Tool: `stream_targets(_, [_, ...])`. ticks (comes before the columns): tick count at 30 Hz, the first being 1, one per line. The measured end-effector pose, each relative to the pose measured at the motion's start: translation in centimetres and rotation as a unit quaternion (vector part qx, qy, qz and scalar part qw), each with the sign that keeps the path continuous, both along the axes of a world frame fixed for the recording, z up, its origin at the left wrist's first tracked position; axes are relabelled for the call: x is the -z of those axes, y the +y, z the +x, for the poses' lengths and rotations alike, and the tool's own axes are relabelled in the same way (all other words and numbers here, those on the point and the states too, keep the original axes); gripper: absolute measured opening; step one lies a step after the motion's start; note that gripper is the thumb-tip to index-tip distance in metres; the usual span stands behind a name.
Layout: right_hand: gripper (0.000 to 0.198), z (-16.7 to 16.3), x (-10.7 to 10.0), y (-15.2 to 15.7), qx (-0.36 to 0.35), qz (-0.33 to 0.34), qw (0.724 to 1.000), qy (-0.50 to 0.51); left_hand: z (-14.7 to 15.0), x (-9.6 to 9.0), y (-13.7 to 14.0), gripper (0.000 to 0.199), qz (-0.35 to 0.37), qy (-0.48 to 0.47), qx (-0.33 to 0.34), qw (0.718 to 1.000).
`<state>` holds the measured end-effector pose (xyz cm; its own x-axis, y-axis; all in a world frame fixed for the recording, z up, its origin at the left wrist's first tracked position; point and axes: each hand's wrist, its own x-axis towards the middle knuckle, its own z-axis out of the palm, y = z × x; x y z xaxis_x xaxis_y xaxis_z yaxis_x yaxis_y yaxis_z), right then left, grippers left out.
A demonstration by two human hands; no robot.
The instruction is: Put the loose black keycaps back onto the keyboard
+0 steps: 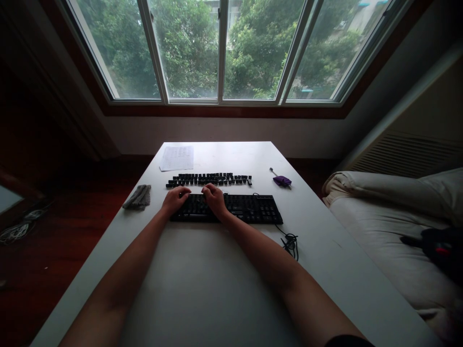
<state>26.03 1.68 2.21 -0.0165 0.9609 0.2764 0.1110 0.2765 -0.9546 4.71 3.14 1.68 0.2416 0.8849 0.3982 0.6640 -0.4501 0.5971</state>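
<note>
A black keyboard (249,207) lies crosswise on the white table. My left hand (176,197) is at its left end, with curled fingers closed around that upper corner. Over the upper left part of the keyboard, my right hand (214,198) has its thumb and fingers pressed together in a pinch. Whatever is between those fingertips is hidden or too small to make out. Just behind the keyboard, loose black keycaps (231,180) stand in rough rows, close to both hands.
A printed sheet (177,158) lies at the table's back left, and a grey cloth (138,197) at the left edge. To the right are a purple object (282,181), a small brush (273,170) and a coiled black cable (290,245). A pale sofa (383,226) stands beyond the right edge.
</note>
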Motion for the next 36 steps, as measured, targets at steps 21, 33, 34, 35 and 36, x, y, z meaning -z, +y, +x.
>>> stream_targets(21, [0.027, -0.4, 0.5, 0.2, -0.049, 0.057, 0.996, 0.042, 0.8, 0.1, -0.1, 0.027, -0.036, -0.048, 0.082, 0.995])
stream_targets(33, [0.027, -0.2, 0.0, -0.3, -0.023, 0.049, 0.998, 0.006, 0.9, -1.2, -0.8, 0.030, -0.034, -0.054, 0.090, 0.994])
stream_targets(34, [0.027, -0.2, -0.1, -0.3, -0.022, 0.048, 0.999, 0.005, 0.8, -1.3, -0.7, 0.030, -0.034, -0.059, 0.080, 0.994])
stream_targets(35, [0.027, -0.2, 0.0, -0.3, -0.020, 0.048, 0.999, 0.003, 0.7, -1.3, -0.7, 0.030, -0.031, -0.062, 0.067, 0.995])
stream_targets(36, [0.027, -0.3, 0.0, -0.3, -0.018, 0.048, 0.999, 0.001, 0.5, -1.2, -0.5, 0.030, -0.027, -0.064, 0.052, 0.996])
